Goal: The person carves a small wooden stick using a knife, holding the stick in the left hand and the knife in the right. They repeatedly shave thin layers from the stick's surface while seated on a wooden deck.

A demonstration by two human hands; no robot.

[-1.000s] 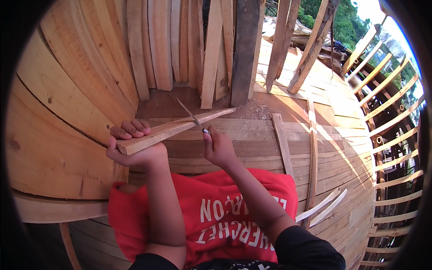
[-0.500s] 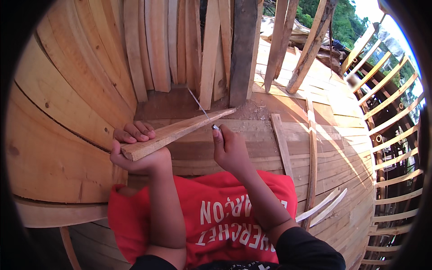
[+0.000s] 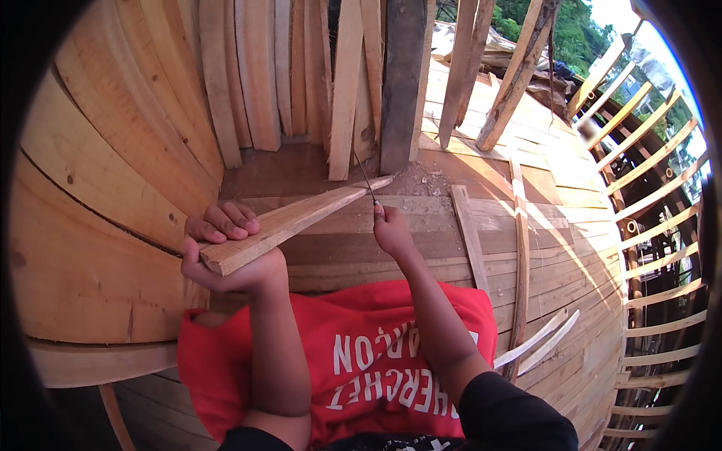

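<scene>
My left hand (image 3: 242, 273) is closed round the thick near end of a tapered wooden strip (image 3: 295, 218), fingers over the top and palm underneath. The strip slants away to the right and narrows to a thin far tip. In my right hand (image 3: 392, 230) is the handle of a long-bladed knife (image 3: 365, 174), its fist mostly hiding the handle. The thin dark blade points away and up to the left, seen nearly edge-on. It crosses the strip close to the tip; whether it touches the wood I cannot tell.
Curved planks (image 3: 83, 218) form a wall at left. Upright timbers (image 3: 398, 90) stand ahead. On the plank floor (image 3: 421, 252) lie loose battens (image 3: 471, 237), pale offcuts (image 3: 549, 342) and wood chips (image 3: 429, 180). Spaced ribs (image 3: 662, 331) line the right side. A red garment (image 3: 301, 361) covers my lap.
My right hand has moved slightly right and away, and the blade has swung to a steeper angle nearer the strip's tip. My left hand and the strip have barely shifted.
</scene>
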